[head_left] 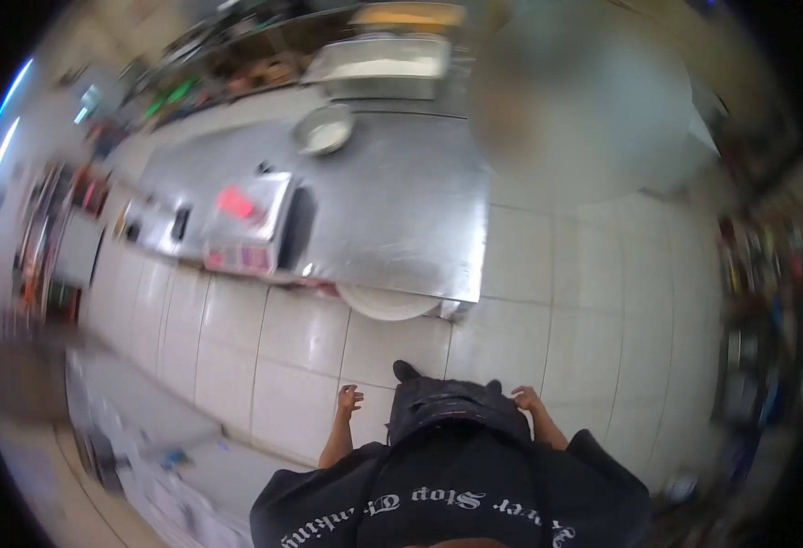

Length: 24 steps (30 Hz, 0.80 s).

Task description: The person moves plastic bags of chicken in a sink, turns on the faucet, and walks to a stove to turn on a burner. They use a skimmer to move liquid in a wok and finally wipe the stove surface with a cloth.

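Observation:
I look down over my black shirt point(447, 502) with white lettering and my dark trousers point(456, 411). My left hand point(349, 400) hangs at my side, fingers loosely spread, holding nothing. On the other side my right hand point(527, 399) also hangs empty, fingers slightly curled, beside my hip. One dark shoe tip point(406, 370) shows on the white tiled floor point(301, 347). Neither hand touches anything; the nearest object is a steel table point(401, 219) about a step ahead.
On the steel table stand a weighing scale point(251, 224) with a red display, a metal bowl point(324, 130) and a large metal tray point(378, 62). A white round tub point(383, 303) sits under the table edge. Another person point(584, 100) stands at the far right. Shelves line both sides.

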Each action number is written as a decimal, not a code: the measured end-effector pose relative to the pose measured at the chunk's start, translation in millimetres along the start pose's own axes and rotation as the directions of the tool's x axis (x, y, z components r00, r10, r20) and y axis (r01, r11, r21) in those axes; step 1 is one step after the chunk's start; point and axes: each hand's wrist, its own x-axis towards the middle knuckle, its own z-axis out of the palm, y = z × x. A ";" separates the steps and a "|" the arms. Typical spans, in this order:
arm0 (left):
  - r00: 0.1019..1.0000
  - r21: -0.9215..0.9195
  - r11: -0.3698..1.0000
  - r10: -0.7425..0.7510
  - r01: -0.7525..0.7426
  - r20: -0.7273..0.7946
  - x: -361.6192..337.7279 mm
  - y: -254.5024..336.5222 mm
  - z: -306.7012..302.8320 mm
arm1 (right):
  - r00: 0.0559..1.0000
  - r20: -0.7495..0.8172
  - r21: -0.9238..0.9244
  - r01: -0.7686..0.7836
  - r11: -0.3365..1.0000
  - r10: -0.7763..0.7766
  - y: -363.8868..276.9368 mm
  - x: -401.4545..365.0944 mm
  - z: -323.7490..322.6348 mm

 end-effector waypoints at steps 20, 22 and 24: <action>0.537 0.624 0.300 -0.326 -0.721 0.778 -47.4 96.7 562.9 | 0.697 -0.064 0.965 0.226 -0.133 0.714 302.1 -149.6 277.9; 0.547 0.650 0.155 -0.416 -0.744 0.726 -41.4 75.6 613.5 | 0.786 0.071 0.801 0.322 -0.505 0.614 293.8 -181.6 224.9; 0.529 0.578 -0.044 -0.462 -0.815 0.711 -59.5 57.5 642.4 | 0.663 -0.153 0.939 0.329 -0.102 0.733 337.4 -160.7 204.1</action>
